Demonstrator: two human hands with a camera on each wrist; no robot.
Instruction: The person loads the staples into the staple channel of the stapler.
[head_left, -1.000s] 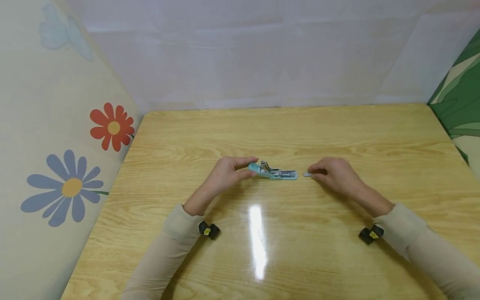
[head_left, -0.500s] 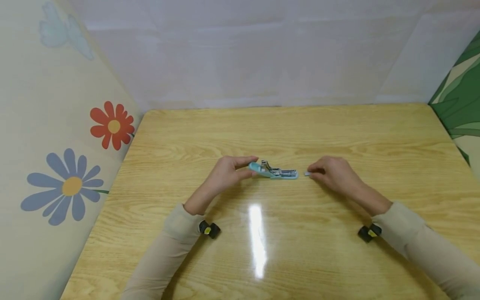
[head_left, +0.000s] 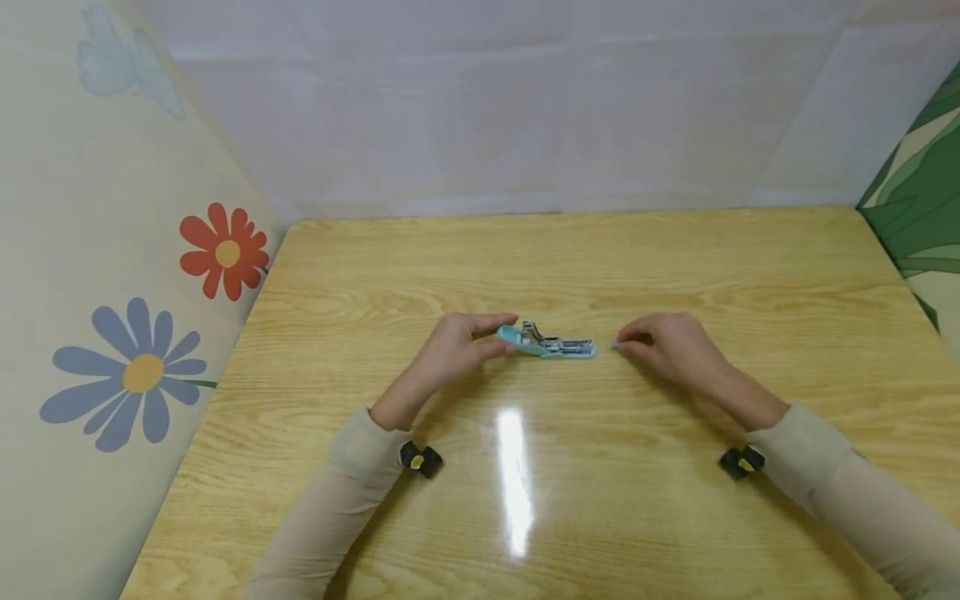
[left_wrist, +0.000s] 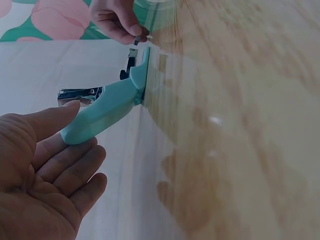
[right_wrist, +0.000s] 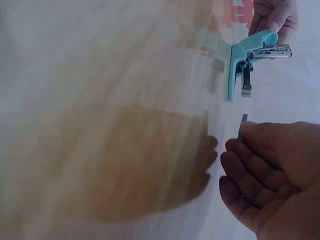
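Observation:
A mint-green stapler (head_left: 567, 353) lies on the table, folded wide apart so that its metal staple channel shows. My left hand (head_left: 452, 350) pinches the raised cover end between thumb and fingers; in the left wrist view that end of the stapler (left_wrist: 100, 117) tilts up off the table. To the right, my right hand (head_left: 675, 350) pinches a short grey strip of staples (right_wrist: 243, 126) between thumb and forefinger. A small gap separates the strip from the stapler's front end. Most of the strip is hidden by the fingertips.
The wood-grain table (head_left: 570, 267) carries a bright light reflection near its middle. A pale sheet (head_left: 480, 108) stands behind it. The left wall (head_left: 75, 242) shows painted flowers, and green leaves are painted on the right side.
The staple strip has turned a little in my right fingertips, and less of it shows now. My left hand and the stapler have stayed nearly still.

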